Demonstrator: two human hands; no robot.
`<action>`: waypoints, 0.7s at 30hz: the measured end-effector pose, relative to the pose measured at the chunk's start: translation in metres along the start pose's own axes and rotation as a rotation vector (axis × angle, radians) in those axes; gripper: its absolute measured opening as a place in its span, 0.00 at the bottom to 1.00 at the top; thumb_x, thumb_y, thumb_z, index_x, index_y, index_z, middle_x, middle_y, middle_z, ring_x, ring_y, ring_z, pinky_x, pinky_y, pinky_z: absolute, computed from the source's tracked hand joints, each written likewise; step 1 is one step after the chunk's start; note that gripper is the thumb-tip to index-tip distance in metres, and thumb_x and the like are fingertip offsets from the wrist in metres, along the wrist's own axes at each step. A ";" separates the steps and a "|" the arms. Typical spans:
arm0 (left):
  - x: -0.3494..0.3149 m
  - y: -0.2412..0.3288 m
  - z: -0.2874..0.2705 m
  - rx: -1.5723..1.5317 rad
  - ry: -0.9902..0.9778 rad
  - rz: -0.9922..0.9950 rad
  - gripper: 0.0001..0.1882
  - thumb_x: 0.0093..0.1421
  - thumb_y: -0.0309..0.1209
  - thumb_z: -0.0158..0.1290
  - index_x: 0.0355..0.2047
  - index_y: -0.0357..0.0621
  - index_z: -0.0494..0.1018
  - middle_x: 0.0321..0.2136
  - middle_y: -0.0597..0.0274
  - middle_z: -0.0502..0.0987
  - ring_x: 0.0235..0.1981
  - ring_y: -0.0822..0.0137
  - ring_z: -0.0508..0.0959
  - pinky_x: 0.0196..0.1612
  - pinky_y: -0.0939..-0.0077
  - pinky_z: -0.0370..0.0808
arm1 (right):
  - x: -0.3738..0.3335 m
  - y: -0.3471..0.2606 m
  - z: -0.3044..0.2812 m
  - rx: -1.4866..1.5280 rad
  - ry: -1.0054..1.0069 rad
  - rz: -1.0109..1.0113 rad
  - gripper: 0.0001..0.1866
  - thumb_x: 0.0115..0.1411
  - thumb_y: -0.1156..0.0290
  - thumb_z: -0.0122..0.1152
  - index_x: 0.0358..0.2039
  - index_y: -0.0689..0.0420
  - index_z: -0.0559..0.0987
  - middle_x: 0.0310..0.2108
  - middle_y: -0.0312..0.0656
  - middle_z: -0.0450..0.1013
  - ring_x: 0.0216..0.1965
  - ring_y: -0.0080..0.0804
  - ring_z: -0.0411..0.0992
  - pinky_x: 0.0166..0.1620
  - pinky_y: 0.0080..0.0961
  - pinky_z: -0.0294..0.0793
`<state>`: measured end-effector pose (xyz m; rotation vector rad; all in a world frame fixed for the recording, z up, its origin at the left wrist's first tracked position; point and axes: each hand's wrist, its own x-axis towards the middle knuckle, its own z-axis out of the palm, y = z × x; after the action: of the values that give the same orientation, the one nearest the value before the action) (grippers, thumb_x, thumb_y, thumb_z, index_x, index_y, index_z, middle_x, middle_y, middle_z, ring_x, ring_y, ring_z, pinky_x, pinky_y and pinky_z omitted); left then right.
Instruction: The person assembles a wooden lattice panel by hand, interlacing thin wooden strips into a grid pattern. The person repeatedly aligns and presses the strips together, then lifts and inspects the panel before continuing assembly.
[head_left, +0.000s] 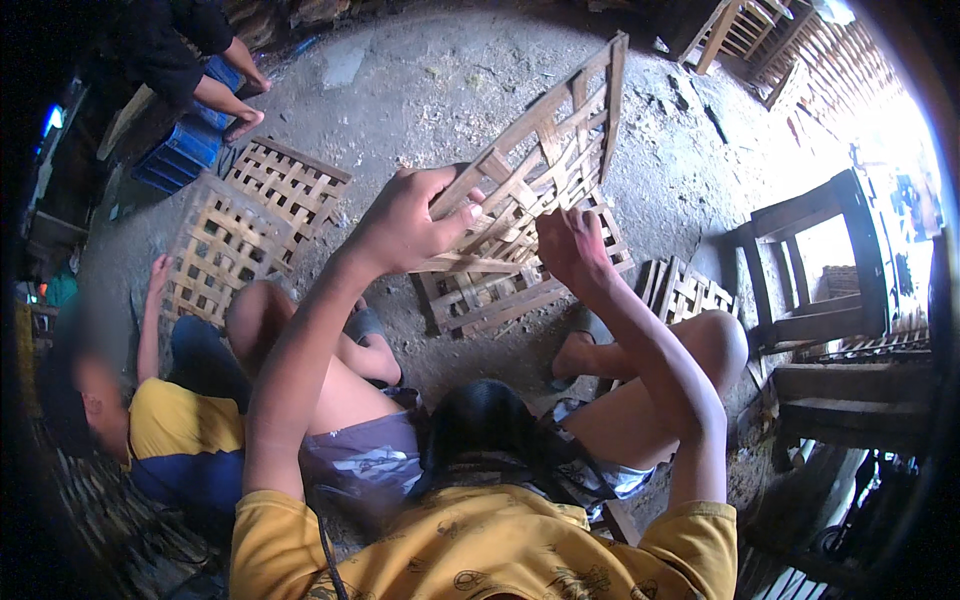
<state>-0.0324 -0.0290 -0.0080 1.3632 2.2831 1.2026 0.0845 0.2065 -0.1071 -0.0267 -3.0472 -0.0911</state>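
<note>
A wooden-framed lattice panel of woven slats [613, 110] stands tilted up in front of me, between my hands. My left hand [415, 222] is closed around its left frame edge, with thumb and fingertips on the near side. Close to the panel's lower right edge, my right hand [575, 243] is closed like a fist. What sits in those fingers, if anything, is hidden. Beneath the raised panel, another lattice panel [520, 302] lies on the floor between my feet.
At left, a seated person in yellow and blue [185, 420] touches a lattice panel [215, 250]. Another panel [290, 185] lies beyond it. A second person's legs [225, 95] are near a blue crate [180, 152]. A wooden frame [875, 255] stands right; a small lattice piece [695, 290] lies by my knee.
</note>
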 end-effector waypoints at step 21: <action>0.004 0.012 0.006 0.021 -0.079 -0.021 0.14 0.64 0.33 0.61 0.46 0.38 0.83 0.32 0.48 0.86 0.31 0.68 0.83 0.38 0.67 0.78 | -0.039 0.115 -0.058 0.332 -0.257 -0.029 0.13 0.60 0.67 0.55 0.37 0.59 0.84 0.31 0.50 0.80 0.36 0.45 0.80 0.42 0.40 0.78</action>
<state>-0.0239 -0.0200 -0.0026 1.3656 2.2562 1.1009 0.1311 0.3172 -0.0461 0.0319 -3.2723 0.4505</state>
